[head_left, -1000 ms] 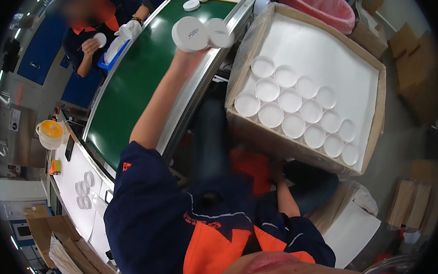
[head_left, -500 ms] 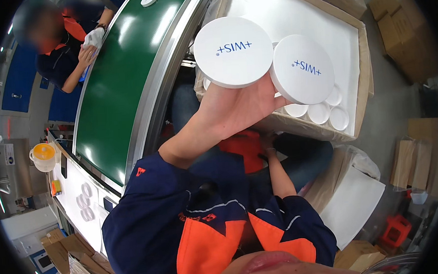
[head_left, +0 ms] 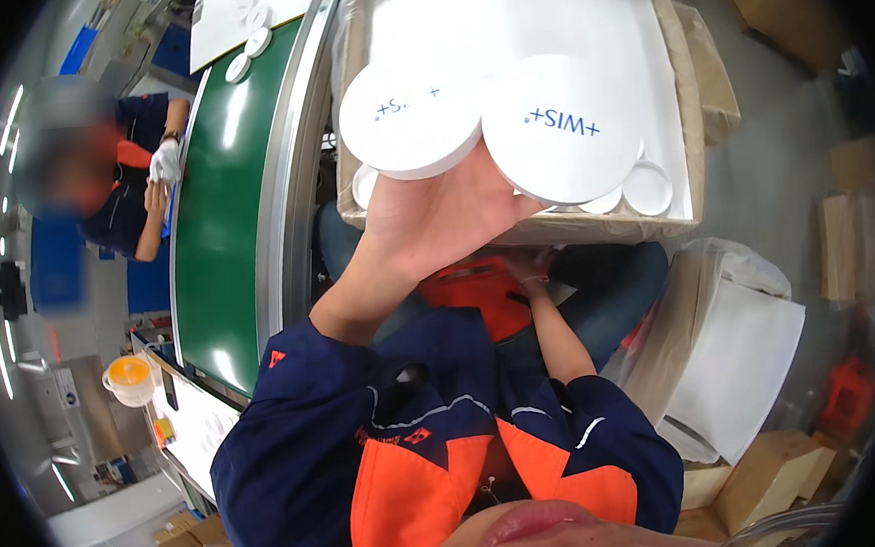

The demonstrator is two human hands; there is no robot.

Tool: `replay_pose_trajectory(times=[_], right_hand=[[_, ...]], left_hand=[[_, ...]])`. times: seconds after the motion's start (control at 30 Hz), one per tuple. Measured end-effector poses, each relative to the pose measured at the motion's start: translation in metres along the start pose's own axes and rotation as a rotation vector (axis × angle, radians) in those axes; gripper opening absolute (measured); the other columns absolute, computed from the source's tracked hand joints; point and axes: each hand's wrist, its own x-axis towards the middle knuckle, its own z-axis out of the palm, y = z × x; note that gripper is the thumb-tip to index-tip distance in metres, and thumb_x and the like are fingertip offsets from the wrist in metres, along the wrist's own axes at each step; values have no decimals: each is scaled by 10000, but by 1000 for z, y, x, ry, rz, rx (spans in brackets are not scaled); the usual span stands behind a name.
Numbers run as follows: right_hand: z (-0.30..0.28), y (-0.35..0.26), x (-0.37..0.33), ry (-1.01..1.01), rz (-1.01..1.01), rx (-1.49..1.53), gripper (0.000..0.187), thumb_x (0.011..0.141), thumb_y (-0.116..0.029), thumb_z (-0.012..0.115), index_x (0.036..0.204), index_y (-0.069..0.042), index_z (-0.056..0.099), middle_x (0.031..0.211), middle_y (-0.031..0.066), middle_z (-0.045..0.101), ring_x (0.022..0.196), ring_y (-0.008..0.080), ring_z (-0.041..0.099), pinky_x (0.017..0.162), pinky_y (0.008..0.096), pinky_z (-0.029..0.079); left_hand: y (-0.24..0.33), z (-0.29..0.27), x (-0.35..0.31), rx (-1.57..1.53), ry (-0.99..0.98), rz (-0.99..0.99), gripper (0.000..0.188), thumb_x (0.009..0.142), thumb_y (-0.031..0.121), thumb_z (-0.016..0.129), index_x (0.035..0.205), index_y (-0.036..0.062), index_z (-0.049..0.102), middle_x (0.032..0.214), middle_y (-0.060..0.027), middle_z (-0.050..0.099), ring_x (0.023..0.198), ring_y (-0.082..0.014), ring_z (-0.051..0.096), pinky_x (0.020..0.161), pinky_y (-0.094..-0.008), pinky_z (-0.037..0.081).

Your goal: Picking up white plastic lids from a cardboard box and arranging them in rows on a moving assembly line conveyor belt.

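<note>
My left hand (head_left: pixel 442 213) is raised over the front of a large box, closed around two white round lids. The left lid (head_left: pixel 414 133) and the right lid (head_left: pixel 562 146) carry blue print on their flat tops and sit side by side, tilted. Their undersides and most of my fingertips are hidden behind them. Low by my lap, my right hand (head_left: pixel 529 268) is partly covered and its fingers do not show clearly; an orange-red piece (head_left: pixel 474 296) lies beside it. Inside the box, smaller white round pieces (head_left: pixel 647 188) show past the right lid.
The cardboard box (head_left: pixel 685 88) has a white lining. A green conveyor belt (head_left: pixel 216 217) runs along my left, with white round pieces (head_left: pixel 238 67) at its far end. Across it a co-worker's gloved hand (head_left: pixel 164 162) works. A plastic-wrapped carton (head_left: pixel 698 358) stands at my right.
The view has turned, so the box and lids appear further left. The two lids have tilted a little in my left hand, which still holds them.
</note>
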Motion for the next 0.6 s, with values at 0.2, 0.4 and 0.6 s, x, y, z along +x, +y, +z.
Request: replay_pose_trajectory(times=[0.2,0.4,0.6], right_hand=[[12,-24,13,227,-59,312,308,807,-141,506,1002,51,647,1002,291,636,963,393,628,909,479,475],[14,-9,16,-12,-11,220,365,885,-174,462,1123,68,597,1155,295,587,1100,434,546,979,479,426],[4,-27,15,89,14,490,392,909,-203,435,1141,69,594,1222,305,553,1202,429,472,1052,467,356]], left_hand=[[-21,-34,74,388,196,187,388,953,296,548,1280,94,496,1252,-48,525,1157,-166,484,973,-334,392],[-56,-128,240,1506,296,357,239,900,185,585,1005,-20,519,836,-144,629,745,-229,601,673,-361,485],[-89,-155,264,2269,291,353,204,929,174,524,1085,44,512,926,-221,621,753,-373,639,677,-445,510]])
